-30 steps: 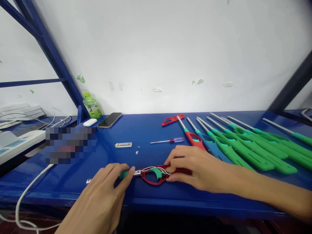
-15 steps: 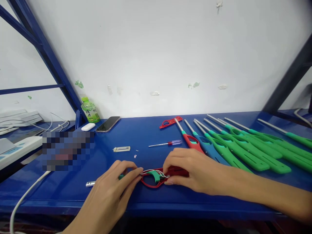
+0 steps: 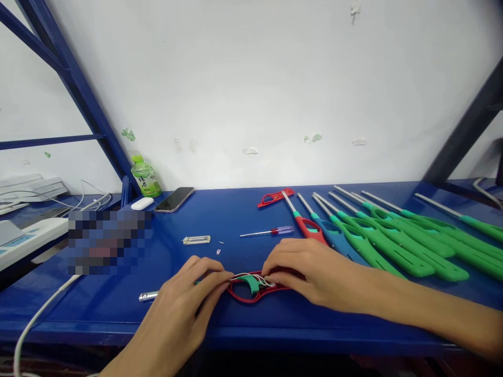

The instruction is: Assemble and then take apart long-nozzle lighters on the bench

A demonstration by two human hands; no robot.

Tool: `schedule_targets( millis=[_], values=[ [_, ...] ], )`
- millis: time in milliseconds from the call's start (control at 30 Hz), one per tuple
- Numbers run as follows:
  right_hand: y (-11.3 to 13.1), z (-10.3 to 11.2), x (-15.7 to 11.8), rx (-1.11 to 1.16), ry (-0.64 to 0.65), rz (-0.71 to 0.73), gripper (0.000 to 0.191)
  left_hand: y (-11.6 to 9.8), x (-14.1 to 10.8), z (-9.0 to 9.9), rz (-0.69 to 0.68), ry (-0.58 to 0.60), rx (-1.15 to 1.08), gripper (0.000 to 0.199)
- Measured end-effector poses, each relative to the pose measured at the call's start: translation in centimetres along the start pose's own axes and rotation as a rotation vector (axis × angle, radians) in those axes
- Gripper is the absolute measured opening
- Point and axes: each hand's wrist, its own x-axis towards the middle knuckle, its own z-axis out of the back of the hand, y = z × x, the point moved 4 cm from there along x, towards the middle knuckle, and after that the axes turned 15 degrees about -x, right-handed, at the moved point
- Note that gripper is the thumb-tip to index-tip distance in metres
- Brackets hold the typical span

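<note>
An opened red gas lighter [image 3: 246,300] lies on the blue table between my hands, its inside facing up. It has a green trigger [image 3: 251,284] and thin white wires [image 3: 264,279] running past it. My left hand [image 3: 192,293] is closed on the lighter's neck end, thumb and fingers pinched together near the wires; the metal tube tip [image 3: 148,296] sticks out to its left. My right hand [image 3: 294,267] pinches at the handle side by the wires' right end. Its fingers cover most of the handle, and what exactly they grip is hidden.
Several long lighters [image 3: 377,235], mostly green, lie at the right. Behind my hands are a screwdriver [image 3: 271,231], a red half shell [image 3: 275,197], a clear fuel tank-like part [image 3: 196,240] and a small white piece [image 3: 218,252]. A phone [image 3: 175,199] and bottle [image 3: 144,175] stand further back.
My right thumb has moved up and in against the fingers, by the wires' end. My left hand has shifted slightly right along the neck of the lighter.
</note>
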Motion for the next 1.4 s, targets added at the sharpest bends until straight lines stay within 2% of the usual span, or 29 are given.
schedule_targets(
  millis=[333, 1133, 1400],
  values=[
    [-0.6, -0.9, 0.1, -0.114, -0.080, 0.088, 0.025, -0.6, 0.7, -0.8, 0.037, 0.122, 0.055, 0.038],
    [0.0, -0.7, -0.2, -0.296, -0.084, 0.178, 0.032, -0.7, 0.4, -0.7, -0.064, 0.078, 0.055, 0.045],
    [0.0, -0.6, -0.3, -0.319, -0.087, 0.162, 0.031, -0.7, 0.2, -0.6, -0.117, 0.004, 0.011, 0.036]
  ],
)
